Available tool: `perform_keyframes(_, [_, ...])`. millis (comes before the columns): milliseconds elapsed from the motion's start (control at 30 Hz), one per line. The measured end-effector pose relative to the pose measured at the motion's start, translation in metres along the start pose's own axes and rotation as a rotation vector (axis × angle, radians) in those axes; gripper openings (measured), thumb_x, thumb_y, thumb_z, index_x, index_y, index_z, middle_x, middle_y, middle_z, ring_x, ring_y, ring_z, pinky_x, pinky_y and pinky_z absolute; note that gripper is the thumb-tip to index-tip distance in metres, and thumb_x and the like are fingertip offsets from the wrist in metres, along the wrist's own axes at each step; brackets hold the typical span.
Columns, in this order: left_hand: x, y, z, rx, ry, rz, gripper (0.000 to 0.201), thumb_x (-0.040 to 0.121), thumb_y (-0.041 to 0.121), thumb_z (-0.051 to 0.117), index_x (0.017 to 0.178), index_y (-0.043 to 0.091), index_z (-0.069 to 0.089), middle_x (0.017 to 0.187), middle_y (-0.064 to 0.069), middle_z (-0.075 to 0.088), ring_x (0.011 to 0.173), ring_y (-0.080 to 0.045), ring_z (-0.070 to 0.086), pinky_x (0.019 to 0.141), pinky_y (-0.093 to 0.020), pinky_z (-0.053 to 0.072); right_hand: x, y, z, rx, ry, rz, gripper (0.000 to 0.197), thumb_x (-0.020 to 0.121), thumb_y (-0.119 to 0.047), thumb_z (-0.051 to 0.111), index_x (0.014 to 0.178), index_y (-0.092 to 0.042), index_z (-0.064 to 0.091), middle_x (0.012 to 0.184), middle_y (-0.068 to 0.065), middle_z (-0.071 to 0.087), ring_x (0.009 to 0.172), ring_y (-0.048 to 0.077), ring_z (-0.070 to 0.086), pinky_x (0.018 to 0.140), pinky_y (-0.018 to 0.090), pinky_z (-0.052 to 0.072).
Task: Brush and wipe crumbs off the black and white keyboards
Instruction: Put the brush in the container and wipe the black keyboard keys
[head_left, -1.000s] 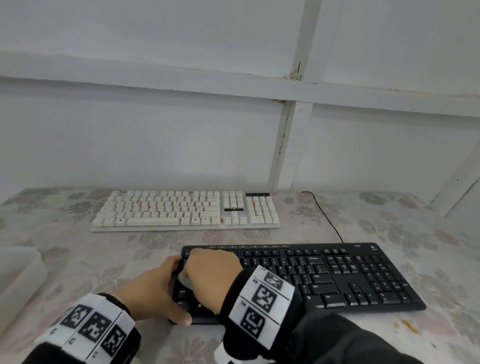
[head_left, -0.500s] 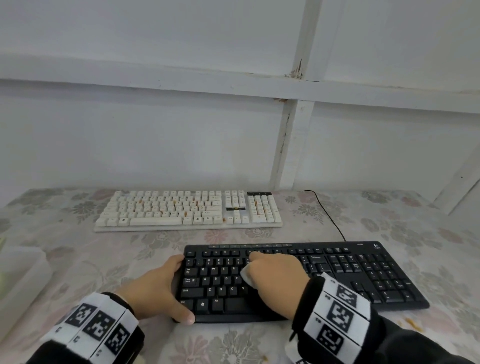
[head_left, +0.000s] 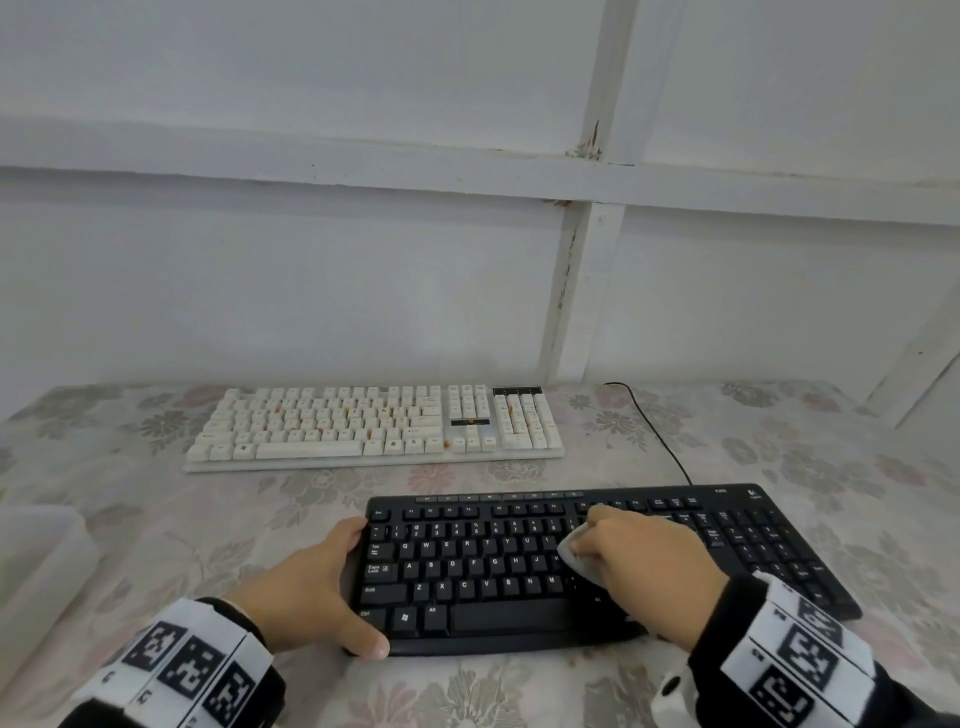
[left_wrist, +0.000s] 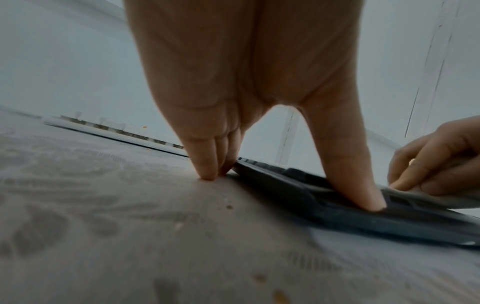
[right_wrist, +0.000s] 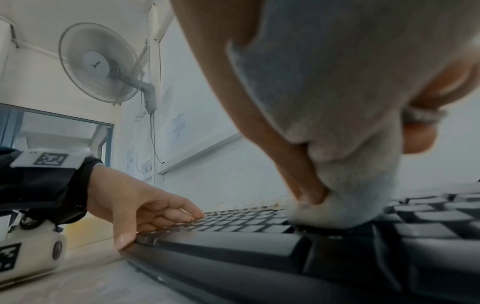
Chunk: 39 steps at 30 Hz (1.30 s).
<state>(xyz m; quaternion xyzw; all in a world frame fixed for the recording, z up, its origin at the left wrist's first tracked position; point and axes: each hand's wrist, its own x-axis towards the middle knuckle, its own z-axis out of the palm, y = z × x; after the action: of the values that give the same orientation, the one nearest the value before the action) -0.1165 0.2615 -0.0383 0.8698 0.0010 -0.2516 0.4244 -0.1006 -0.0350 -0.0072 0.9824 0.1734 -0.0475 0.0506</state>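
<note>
Right hand: your right hand (head_left: 641, 564) is gripping a white cloth (head_left: 576, 558), fingers curled round it, pressing it onto the keys mid-right of the letter block.
Left hand: your left hand (head_left: 311, 592) is bracing the black keyboard (head_left: 467, 566) at its left end, fingers straight on the edge, thumb on the front corner.
Black keyboard: lying flat on the floral tablecloth (head_left: 156, 519), nearest you.
White keyboard (head_left: 374, 426): sitting behind it, apart, orange crumbs showing among the keys.
Tablecloth: carrying a few crumbs by the black keyboard's front edge.
</note>
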Motion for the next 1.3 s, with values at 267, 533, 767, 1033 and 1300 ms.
perform_keyframes(267, [-0.001,0.003,0.001,-0.002,-0.003,0.003,0.117,0.046,0.026,0.085,0.141,0.029,0.018,0.126,0.025,0.044,0.114,-0.004,0.048,0.097,-0.023,0.039,-0.006,0.045,0.0,-0.029,-0.009,0.242,0.026,0.087,-0.015,0.04,0.062,-0.015,0.032,0.074,-0.003,0.041,0.058,0.015,0.039,0.046,0.022,0.017])
perform_keyframes(533, [0.002,-0.001,-0.001,0.041,0.0,0.007,0.124,0.036,0.038,0.083,0.141,0.03,0.017,0.127,0.022,0.045,0.115,-0.005,0.049,0.099,-0.025,0.04,0.016,-0.019,-0.017,0.161,-0.007,-0.082,0.033,0.097,-0.034,0.037,0.071,-0.017,0.048,0.079,-0.001,0.05,0.065,0.017,0.05,0.053,0.018,0.034])
perform_keyframes(767, [0.003,-0.003,-0.001,0.035,0.0,0.024,0.122,0.035,0.039,0.084,0.138,0.034,0.02,0.128,0.022,0.046,0.116,-0.004,0.048,0.103,-0.028,0.039,0.003,0.0,0.0,-0.016,-0.016,-0.027,0.024,0.08,0.003,0.044,0.07,-0.018,0.038,0.074,-0.003,0.027,0.053,0.014,0.029,0.046,0.026,0.019])
perform_keyframes(1033, [0.005,-0.006,-0.001,0.016,-0.003,0.036,0.123,0.034,0.039,0.086,0.138,0.033,0.02,0.129,0.021,0.046,0.12,-0.006,0.046,0.107,-0.031,0.036,-0.004,0.055,-0.002,-0.059,-0.027,0.204,0.03,0.089,-0.021,0.035,0.061,-0.02,0.025,0.071,0.0,0.036,0.06,0.023,0.037,0.046,0.024,0.016])
perform_keyframes(1300, [0.006,-0.006,-0.001,0.009,-0.02,0.025,0.125,0.039,0.037,0.088,0.141,0.031,0.016,0.125,0.024,0.043,0.119,-0.005,0.046,0.105,-0.029,0.037,-0.019,0.09,0.021,-0.021,0.051,0.179,0.016,0.082,-0.019,0.048,0.095,-0.024,0.057,0.096,-0.004,0.057,0.085,0.015,0.062,0.061,0.027,0.04])
